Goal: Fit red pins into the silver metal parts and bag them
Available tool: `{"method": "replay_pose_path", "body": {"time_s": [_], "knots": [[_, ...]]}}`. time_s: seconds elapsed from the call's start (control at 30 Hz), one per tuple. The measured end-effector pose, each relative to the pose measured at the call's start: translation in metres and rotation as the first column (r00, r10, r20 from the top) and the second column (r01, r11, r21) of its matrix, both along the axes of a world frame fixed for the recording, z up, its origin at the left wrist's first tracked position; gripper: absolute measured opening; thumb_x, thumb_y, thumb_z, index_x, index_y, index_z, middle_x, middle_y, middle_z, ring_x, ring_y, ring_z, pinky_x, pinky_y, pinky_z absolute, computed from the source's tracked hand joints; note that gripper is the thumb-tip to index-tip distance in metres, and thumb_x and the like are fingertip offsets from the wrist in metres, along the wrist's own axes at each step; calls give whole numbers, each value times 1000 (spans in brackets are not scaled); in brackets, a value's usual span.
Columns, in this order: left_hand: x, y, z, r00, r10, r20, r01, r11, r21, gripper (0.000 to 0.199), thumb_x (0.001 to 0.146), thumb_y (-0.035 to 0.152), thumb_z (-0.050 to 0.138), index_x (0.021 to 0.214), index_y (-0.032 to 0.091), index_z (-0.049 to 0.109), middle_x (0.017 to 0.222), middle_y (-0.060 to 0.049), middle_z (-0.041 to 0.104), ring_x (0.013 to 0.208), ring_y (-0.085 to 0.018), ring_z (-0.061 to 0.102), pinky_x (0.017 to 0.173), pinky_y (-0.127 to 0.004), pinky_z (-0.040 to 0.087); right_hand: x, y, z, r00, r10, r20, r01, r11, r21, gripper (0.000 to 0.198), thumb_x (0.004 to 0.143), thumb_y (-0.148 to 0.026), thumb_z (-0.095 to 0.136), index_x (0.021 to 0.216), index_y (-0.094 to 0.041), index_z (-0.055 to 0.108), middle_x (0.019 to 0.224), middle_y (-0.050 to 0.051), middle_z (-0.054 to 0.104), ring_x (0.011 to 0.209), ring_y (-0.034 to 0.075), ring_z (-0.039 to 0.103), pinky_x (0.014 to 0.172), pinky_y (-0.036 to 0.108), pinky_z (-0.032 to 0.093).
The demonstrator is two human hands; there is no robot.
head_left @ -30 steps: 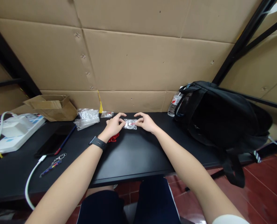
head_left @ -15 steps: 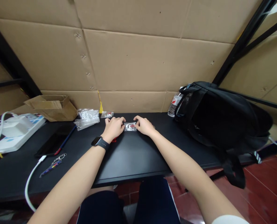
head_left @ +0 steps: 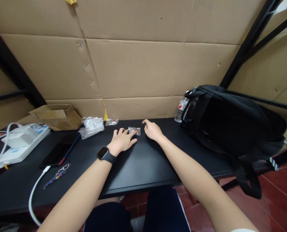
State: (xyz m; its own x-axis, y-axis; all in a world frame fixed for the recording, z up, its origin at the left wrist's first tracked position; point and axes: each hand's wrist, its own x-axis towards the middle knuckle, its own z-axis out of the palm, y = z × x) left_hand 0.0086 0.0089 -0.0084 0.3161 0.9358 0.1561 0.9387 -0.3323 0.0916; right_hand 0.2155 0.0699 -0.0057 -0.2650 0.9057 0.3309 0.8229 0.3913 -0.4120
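A small clear plastic packet point(head_left: 138, 131) with something red and shiny inside lies flat on the black desk. My left hand point(head_left: 121, 140), with a dark watch on its wrist, is spread open over the desktop. Its index fingertip rests on the packet's left part. To the right of the packet, apart from it, is my right hand point(head_left: 153, 130). Its index finger reaches out and its thumb is apart from it; the other fingers are mostly hidden. No object shows in it.
Behind my left hand lie a similar small packet point(head_left: 112, 122) and a heap of clear plastic bags point(head_left: 92, 126). Further left are a brown paper box point(head_left: 57, 119), power strip point(head_left: 22, 149), phone point(head_left: 58, 149) and keychain point(head_left: 56, 177). A water bottle point(head_left: 179, 111) and black backpack point(head_left: 237, 125) stand right.
Both hands had been at the packet's two ends. My right hand has let go and moved slightly right; my left hand has spread its fingers, the index now on the packet.
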Motion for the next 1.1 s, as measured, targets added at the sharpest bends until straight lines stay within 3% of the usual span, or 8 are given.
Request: {"method": "replay_pose_path", "body": {"time_s": [0.2,0.33,0.6,0.83,0.9,1.0,1.1], "knots": [[-21,15,0,980,198,-38,-197,980,31,53,94,58,45,143,40,54,154,-13,45,140,-46,33,106,-66,26,5,0,4,999,-4,-33,4,1000,-22,30,92,-16,52,118,-28,63,96,5,75,87,23,68,74,29,44],[-21,13,2,957,274,-96,-269,961,60,53,96,56,43,145,37,53,150,-14,49,137,-43,36,106,-62,29,6,0,4,999,18,-38,-18,1000,1,29,91,-15,52,115,-27,64,97,3,76,88,20,69,74,27,43],[-14,20,0,965,246,-87,-249,968,-26,56,96,62,37,143,38,56,150,-12,51,134,-43,40,105,-63,30,9,2,6,999,13,-45,-12,1000,26,25,90,-15,53,107,-28,66,94,1,77,89,19,70,71,26,43],[-36,47,-4,959,282,16,-281,959,-30,57,98,62,31,144,39,54,155,-11,46,141,-46,34,105,-67,29,18,6,8,999,2,-33,-1,1000,24,24,88,-15,55,105,-28,67,92,0,76,87,19,70,71,26,44],[-44,50,-2,961,270,55,-271,963,8,55,98,58,33,142,33,57,153,-14,48,139,-46,37,104,-66,31,25,8,12,999,32,15,-32,999,2,22,87,-17,58,103,-27,69,95,1,76,91,20,69,73,27,45],[-57,47,6,982,170,85,-171,985,12,45,97,49,42,121,25,71,130,-14,68,122,-38,57,100,-51,41,40,11,18,989,94,111,-88,994,-58,21,83,-29,68,104,-27,72,108,5,74,101,23,68,78,28,48],[-68,40,17,994,4,107,10,992,-129,32,89,47,54,96,26,77,100,-5,78,93,-25,70,84,-32,48,56,11,24,967,170,189,-136,974,-181,46,71,-43,81,112,-24,73,117,9,71,107,27,67,84,30,50]]}}
